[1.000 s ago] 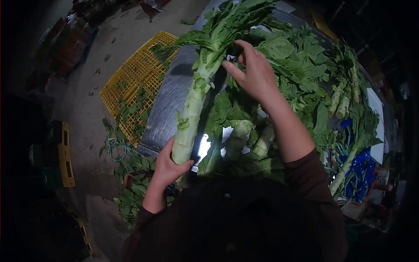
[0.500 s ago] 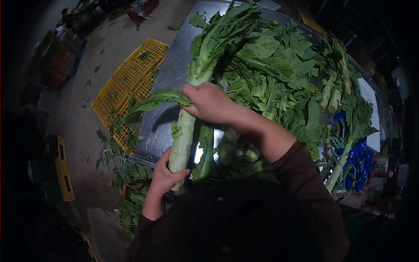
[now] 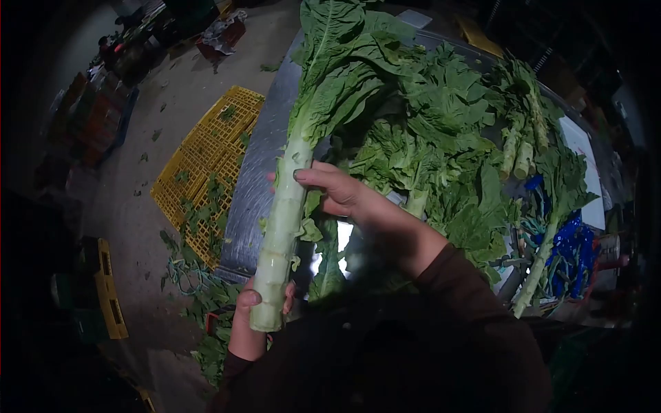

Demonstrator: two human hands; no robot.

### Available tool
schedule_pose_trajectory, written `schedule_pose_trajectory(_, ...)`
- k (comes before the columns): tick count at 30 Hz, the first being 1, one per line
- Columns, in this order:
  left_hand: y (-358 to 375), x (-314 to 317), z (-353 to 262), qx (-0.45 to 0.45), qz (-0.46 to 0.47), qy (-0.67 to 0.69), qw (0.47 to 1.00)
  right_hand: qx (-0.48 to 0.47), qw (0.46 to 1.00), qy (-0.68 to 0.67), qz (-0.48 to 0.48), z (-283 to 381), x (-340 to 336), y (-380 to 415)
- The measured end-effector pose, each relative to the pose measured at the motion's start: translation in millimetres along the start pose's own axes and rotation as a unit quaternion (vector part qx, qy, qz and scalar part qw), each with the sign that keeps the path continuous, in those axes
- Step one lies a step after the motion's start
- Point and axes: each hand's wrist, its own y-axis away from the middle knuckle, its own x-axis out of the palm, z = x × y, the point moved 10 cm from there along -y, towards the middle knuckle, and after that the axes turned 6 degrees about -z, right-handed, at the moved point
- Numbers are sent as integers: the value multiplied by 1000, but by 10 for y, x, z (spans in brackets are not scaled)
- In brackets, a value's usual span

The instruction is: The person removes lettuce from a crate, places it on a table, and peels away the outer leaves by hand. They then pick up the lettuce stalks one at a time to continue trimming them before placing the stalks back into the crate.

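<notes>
A long, pale green celtuce stalk (image 3: 279, 234) with a big leafy top (image 3: 344, 76) slants up and away from me over the metal table. My right hand (image 3: 334, 187) is wrapped round its upper stem from the right, thumb across the front. Lower down, my left hand (image 3: 249, 313) holds the stem near its cut end, with fingers behind it and partly hidden. Small leaf stubs stick out along the stem. To the right, a heap of loose celtuce leaves (image 3: 447, 144) covers much of the table.
The steel tabletop (image 3: 258, 186) shows along its left side. A yellow plastic pallet (image 3: 206, 172) with fallen leaves lies on the floor at left. At right are several leafy stalks (image 3: 527, 155), another celtuce stalk (image 3: 540, 268), and blue plastic (image 3: 571, 248) with green ties.
The celtuce stalk has come closer to me and lower in view. My right hand has slid down with its thumb across the front. The side leaf by that hand has gone from the stem.
</notes>
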Motion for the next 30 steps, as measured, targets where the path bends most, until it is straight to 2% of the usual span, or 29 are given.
schedule_pose_trajectory(1, 0, -56, 0, -3, 5, -5, 1000, 9, 999, -19, 27, 10, 73, -5)
schedule_pose_trajectory(2, 7, -57, 38, -48, 46, 44, 997, 19, 998, -37, 54, 19, 139, 3)
schedule_pose_trajectory(3, 24, -52, 69, -90, 86, 92, 988, 13, 998, -34, 54, 17, 139, -5)
schedule_pose_trajectory(5, 8, 143, 33, -107, 112, 37, 987, -28, 999, 22, 7, -34, 18, -23)
schedule_pose_trajectory(7, 11, -69, -39, -105, -86, -173, 975, -48, 998, 48, -13, -101, -16, 13)
schedule_pose_trajectory(9, -5, -6, 31, -99, -97, -171, 976, -51, 989, 121, -64, -159, -93, 67)
schedule_pose_trajectory(10, 12, -189, -30, -56, -162, -301, 938, -50, 990, 119, -62, -131, -47, 104)
schedule_pose_trajectory(11, 61, -305, -138, -13, -223, -425, 877, -1, 980, 179, -83, -179, -66, 155)
schedule_pose_trajectory(12, 94, -310, -108, -13, -224, -426, 877, 46, 965, 238, -105, -201, -104, 221)
schedule_pose_trajectory(13, 138, -290, -118, 8, -232, -438, 869, 48, 965, 236, -105, -148, -128, 271)
schedule_pose_trajectory(14, 189, -278, -129, 28, -242, -448, 860, 27, 907, 415, -60, -61, -105, 304)
schedule_pose_trajectory(15, 229, -294, -112, 25, -244, -448, 860, 5, 815, 579, -10, 5, -65, 339)
schedule_pose_trajectory(16, 264, -301, -137, 35, -244, -474, 845, 6, 817, 577, -9, 118, -37, 393)
schedule_pose_trajectory(18, 324, -300, -164, 43, -246, -497, 831, -60, 734, 671, -82, 595, -1, 489)
schedule_pose_trajectory(19, 362, -278, -184, 49, -256, -507, 822, -200, 657, 709, -160, 999, 49, 558)
schedule_pose_trajectory(20, 407, -274, -197, 56, -264, -517, 812, -335, 558, 723, -232, 1352, 136, 698)
schedule_pose_trajectory(22, 486, -339, -191, 66, -269, -533, 800, -458, 390, 742, -296, 1803, 247, 807)
schedule_pose_trajectory(23, 522, -346, -208, 78, -272, -549, 786, -458, 391, 742, -295, 1900, 188, 738)
schedule_pose_trajectory(25, 572, -335, -189, 71, -274, -554, 783, -434, 264, 809, -297, 1947, 173, 614)
schedule_pose_trajectory(29, 672, -355, -165, 61, -286, -562, 774, -377, 243, 855, -261, 1845, -19, 408)
schedule_pose_trajectory(30, 685, -348, -169, 60, -288, -561, 774, -366, 233, 872, -227, 1775, -89, 321)
